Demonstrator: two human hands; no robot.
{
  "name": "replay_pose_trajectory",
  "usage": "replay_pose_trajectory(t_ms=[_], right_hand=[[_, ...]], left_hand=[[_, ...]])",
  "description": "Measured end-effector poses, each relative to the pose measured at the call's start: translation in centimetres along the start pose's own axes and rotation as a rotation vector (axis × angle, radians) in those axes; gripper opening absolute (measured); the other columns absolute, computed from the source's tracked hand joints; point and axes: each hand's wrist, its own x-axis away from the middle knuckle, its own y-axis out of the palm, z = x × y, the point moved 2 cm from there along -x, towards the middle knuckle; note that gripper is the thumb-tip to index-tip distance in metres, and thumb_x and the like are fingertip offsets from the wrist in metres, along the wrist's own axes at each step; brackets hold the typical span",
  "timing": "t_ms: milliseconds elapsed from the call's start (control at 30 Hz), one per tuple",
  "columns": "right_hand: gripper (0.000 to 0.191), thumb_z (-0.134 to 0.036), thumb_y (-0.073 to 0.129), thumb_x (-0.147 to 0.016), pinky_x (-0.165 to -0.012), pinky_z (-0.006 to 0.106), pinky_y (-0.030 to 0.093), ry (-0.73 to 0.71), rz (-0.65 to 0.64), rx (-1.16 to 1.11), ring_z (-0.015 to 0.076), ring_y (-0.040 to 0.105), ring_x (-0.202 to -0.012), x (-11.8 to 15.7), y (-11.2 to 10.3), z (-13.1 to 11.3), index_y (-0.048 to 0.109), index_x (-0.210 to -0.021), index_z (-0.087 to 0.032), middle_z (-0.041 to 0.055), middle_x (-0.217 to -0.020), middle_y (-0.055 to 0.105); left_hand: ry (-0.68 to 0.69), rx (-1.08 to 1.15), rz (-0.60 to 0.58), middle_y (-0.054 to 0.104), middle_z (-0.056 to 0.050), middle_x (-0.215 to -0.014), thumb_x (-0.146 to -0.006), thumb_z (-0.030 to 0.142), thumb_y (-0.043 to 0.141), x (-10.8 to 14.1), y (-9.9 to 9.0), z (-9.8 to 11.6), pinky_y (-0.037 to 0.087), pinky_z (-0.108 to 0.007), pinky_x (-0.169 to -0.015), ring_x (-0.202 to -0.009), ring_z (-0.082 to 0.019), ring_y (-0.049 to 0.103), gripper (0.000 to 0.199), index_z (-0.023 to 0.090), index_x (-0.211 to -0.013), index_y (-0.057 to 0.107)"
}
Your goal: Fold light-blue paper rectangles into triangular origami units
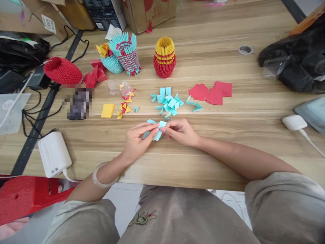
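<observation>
Near the table's front edge, a light blue paper piece [157,136] is pinched between the fingers of my left hand [138,139] and my right hand [182,132]. Both hands are closed on it, thumbs toward each other. More light blue paper shows just behind and beneath the fingers, partly hidden. Beyond my hands lies a loose pile of folded light blue papers [168,102], with a couple of folded pieces [197,107] to its right. Red paper squares [215,95] lie farther right. A yellow paper stack [108,110] and small red and yellow folded triangles [124,107] are on the left.
Behind stand a red and yellow paper vase [165,58], a blue and red one [128,56] and a red one [63,70] on its side. A white power bank [54,154] is at left, a tape roll [245,50] and black bag [296,56] at right.
</observation>
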Motion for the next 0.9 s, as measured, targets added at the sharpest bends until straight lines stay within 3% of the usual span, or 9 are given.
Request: replay_pose_trajectory(t_ms=[367,567,900], right_hand=[[0.042,-0.048,0.060,-0.083,-0.044,0.021,0.034,-0.079,0.172,0.043,0.0058,0.040,-0.044,0.1,-0.4,-0.3,0.055,-0.059,-0.014,-0.0024,-0.049,0.049],[0.043,-0.053,0.062,-0.080,-0.044,0.019,0.035,-0.005,0.051,0.013,0.0057,0.045,-0.045,0.0,-0.2,0.1,0.063,-0.067,-0.012,-0.0015,-0.051,0.054],[0.045,-0.056,0.062,-0.078,-0.047,0.020,0.037,-0.015,-0.001,0.070,0.0071,0.046,-0.049,0.0,0.0,0.7,0.063,-0.067,-0.012,0.0006,-0.056,0.056]], left_hand=[[-0.065,0.108,-0.024,0.075,-0.004,-0.083,-0.074,0.023,0.074,-0.2,0.2,-0.3,0.057,-0.026,-0.071,-0.075,-0.014,0.069,0.010,0.022,-0.084,0.076],[-0.004,0.087,0.019,0.075,-0.002,-0.084,-0.074,0.017,0.073,0.0,0.1,-0.4,0.056,-0.023,-0.071,-0.075,-0.013,0.069,0.014,0.023,-0.087,0.076],[0.018,0.047,0.017,0.075,-0.003,-0.083,-0.076,0.018,0.071,0.0,0.2,-0.4,0.057,-0.024,-0.070,-0.075,-0.014,0.070,0.011,0.021,-0.085,0.075]])
